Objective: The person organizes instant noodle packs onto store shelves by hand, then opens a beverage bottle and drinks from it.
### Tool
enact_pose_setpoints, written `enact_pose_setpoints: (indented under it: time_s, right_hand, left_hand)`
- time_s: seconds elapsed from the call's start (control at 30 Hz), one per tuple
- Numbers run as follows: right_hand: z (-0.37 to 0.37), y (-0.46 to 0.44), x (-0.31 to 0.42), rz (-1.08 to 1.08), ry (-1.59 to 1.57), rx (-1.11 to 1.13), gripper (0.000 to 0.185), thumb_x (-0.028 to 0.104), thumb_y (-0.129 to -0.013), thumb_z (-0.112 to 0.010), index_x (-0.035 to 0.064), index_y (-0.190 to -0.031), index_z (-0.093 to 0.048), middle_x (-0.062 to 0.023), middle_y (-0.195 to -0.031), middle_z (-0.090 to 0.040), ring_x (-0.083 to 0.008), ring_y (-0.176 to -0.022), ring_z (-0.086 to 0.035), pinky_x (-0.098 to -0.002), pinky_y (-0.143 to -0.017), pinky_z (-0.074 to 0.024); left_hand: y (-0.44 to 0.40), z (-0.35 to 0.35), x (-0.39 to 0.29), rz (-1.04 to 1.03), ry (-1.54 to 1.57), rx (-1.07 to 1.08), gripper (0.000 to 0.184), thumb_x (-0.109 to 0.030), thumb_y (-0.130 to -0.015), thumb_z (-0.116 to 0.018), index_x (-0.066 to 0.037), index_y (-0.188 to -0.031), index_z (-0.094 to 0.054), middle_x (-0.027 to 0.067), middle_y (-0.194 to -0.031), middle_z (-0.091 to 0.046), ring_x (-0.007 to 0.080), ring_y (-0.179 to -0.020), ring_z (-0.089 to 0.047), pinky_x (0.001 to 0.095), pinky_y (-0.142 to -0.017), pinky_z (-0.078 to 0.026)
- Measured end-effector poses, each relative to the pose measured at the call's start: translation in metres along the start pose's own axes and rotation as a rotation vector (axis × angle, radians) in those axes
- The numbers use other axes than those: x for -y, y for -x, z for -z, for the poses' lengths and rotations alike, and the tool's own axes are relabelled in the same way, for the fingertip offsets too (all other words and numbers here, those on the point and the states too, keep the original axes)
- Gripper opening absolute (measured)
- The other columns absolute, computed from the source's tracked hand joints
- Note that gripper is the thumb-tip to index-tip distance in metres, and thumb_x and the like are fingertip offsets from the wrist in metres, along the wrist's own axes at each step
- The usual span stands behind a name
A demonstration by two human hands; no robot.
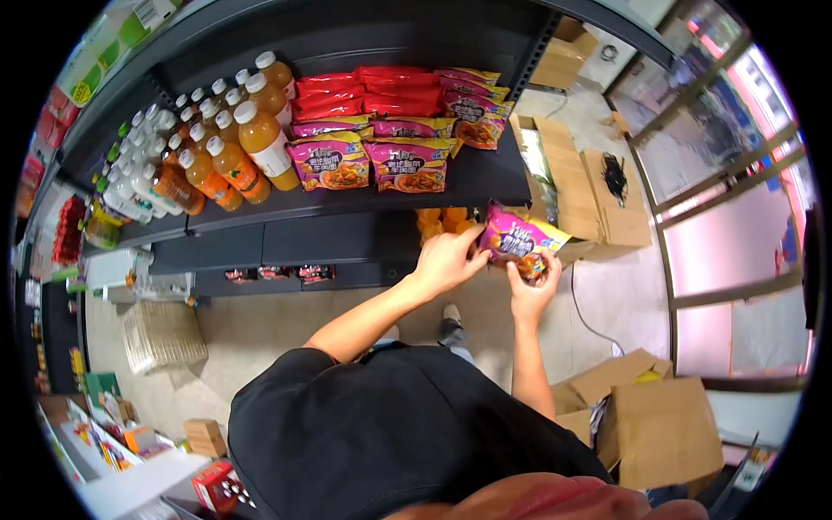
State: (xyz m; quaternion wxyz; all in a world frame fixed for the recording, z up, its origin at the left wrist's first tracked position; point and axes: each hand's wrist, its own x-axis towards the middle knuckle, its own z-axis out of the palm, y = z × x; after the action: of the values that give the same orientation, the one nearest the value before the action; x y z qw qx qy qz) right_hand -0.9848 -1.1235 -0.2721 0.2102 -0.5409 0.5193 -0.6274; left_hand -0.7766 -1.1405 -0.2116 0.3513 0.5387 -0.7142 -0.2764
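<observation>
A purple and yellow bag of instant noodles (518,232) is held in front of the shelf's right end. My left hand (449,260) pinches its left edge between thumb and fingers. At the lower right corner, my right hand (532,293) grips the same bag, fingers closed round it. Matching purple noodle bags (328,161) stand in rows on the dark shelf (347,201), just beyond my hands. Behind some of them are red bags (399,87). Below the shelf edge, by my left fingers, orange items (440,221) are partly hidden.
Bottles of orange drink (267,147) and white-capped bottles (143,178) fill the shelf's left part. An open carton (555,165) stands right of the shelf. More open cardboard boxes (663,433) lie at lower right, near a floor cable (589,325). A wire basket (165,336) sits at left.
</observation>
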Motion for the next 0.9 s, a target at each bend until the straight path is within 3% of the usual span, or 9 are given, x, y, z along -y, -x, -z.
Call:
enact_pose_setpoints:
  time_s: [0.13,0.17,0.3,0.4,0.53,0.6,0.67,0.77,0.9]
  right_hand:
    - [-0.022,-0.089,-0.043,0.212,0.195,0.026,0.065,0.009,-0.067,-0.093,0.0029,-0.123,-0.061,-0.0198,-0.131,-0.057,-0.0377,-0.123,-0.058,-0.0458,-0.103,-0.0477]
    - [-0.030,-0.114,-0.043,0.307,0.173,0.039,0.065,0.011,-0.065,-0.095,0.0044,-0.121,-0.063,-0.0227,-0.136,-0.057,-0.0413,-0.125,-0.057,-0.0483,-0.105,-0.0457]
    - [-0.067,-0.171,-0.030,0.217,0.100,0.189,0.055,0.008,-0.071,-0.092,0.0086,-0.119,-0.065,-0.0189,-0.139,-0.054,-0.0389,-0.129,-0.054,-0.0461,-0.105,-0.0466]
    - [-0.102,-0.191,-0.049,0.196,0.054,0.213,0.054,0.009,-0.072,-0.092,0.0111,-0.120,-0.066,-0.0182,-0.136,-0.054,-0.0392,-0.129,-0.054,-0.0461,-0.104,-0.0480]
    - [-0.139,-0.198,-0.085,0.224,-0.063,0.249,0.050,0.011,-0.077,-0.090,0.0127,-0.121,-0.066,-0.0187,-0.137,-0.053,-0.0397,-0.129,-0.054,-0.0457,-0.103,-0.0489]
    - [-0.147,-0.195,-0.093,0.187,-0.060,0.291,0.048,0.011,-0.079,-0.089,0.0126,-0.121,-0.066,-0.0186,-0.138,-0.052,-0.0396,-0.130,-0.053,-0.0460,-0.103,-0.0483]
    - [-0.154,-0.196,-0.093,0.199,-0.036,0.319,0.046,0.011,-0.081,-0.088,0.0123,-0.121,-0.066,-0.0187,-0.139,-0.052,-0.0397,-0.131,-0.053,-0.0465,-0.104,-0.0478]
    - [-0.150,-0.197,-0.091,0.205,0.026,0.359,0.043,0.016,-0.084,-0.086,0.0121,-0.122,-0.067,-0.0184,-0.142,-0.050,-0.0396,-0.132,-0.052,-0.0470,-0.105,-0.0474]
    - [-0.152,-0.197,-0.083,0.205,0.104,0.367,0.043,0.021,-0.086,-0.085,0.0110,-0.123,-0.066,-0.0178,-0.142,-0.051,-0.0383,-0.132,-0.052,-0.0453,-0.106,-0.0473]
  left_hand:
    - [-0.051,-0.012,-0.021,0.122,0.133,-0.110,0.072,-0.028,-0.086,-0.078,-0.003,-0.146,-0.047,0.0177,-0.097,-0.074,0.0299,-0.081,-0.074,0.0365,-0.073,-0.058]
    - [-0.069,-0.019,-0.015,0.198,0.244,-0.088,0.079,-0.024,-0.088,-0.078,-0.004,-0.152,-0.037,0.0186,-0.109,-0.071,0.0288,-0.093,-0.073,0.0376,-0.078,-0.057]
    - [-0.117,-0.037,-0.005,0.186,0.430,-0.335,0.080,-0.017,-0.093,-0.075,-0.005,-0.158,-0.030,0.0131,-0.110,-0.067,0.0231,-0.098,-0.069,0.0353,-0.086,-0.055]
    - [-0.157,-0.062,0.035,0.140,0.570,-0.570,0.080,-0.013,-0.090,-0.076,-0.002,-0.156,-0.031,0.0126,-0.100,-0.070,0.0218,-0.089,-0.071,0.0334,-0.079,-0.057]
    - [-0.176,-0.069,0.045,0.210,0.586,-0.648,0.091,-0.010,-0.098,-0.069,-0.004,-0.165,-0.008,0.0163,-0.127,-0.057,0.0212,-0.107,-0.065,0.0333,-0.092,-0.054]
    - [-0.171,-0.070,0.040,0.225,0.500,-0.636,0.092,-0.015,-0.099,-0.068,-0.004,-0.166,-0.006,0.0187,-0.142,-0.044,0.0242,-0.117,-0.060,0.0349,-0.098,-0.052]
    - [-0.166,-0.079,0.052,0.105,0.127,-0.697,0.086,-0.021,-0.100,-0.068,-0.003,-0.164,-0.014,0.0201,-0.141,-0.043,0.0308,-0.120,-0.058,0.0391,-0.100,-0.050]
    - [-0.151,-0.088,0.052,0.222,-0.130,-0.540,0.076,-0.025,-0.102,-0.065,-0.002,-0.162,-0.023,0.0210,-0.138,-0.044,0.0369,-0.120,-0.056,0.0424,-0.101,-0.048]
    - [-0.151,-0.089,0.047,0.217,-0.056,-0.530,0.070,-0.022,-0.102,-0.063,-0.002,-0.160,-0.030,0.0199,-0.134,-0.047,0.0384,-0.120,-0.056,0.0415,-0.100,-0.047]
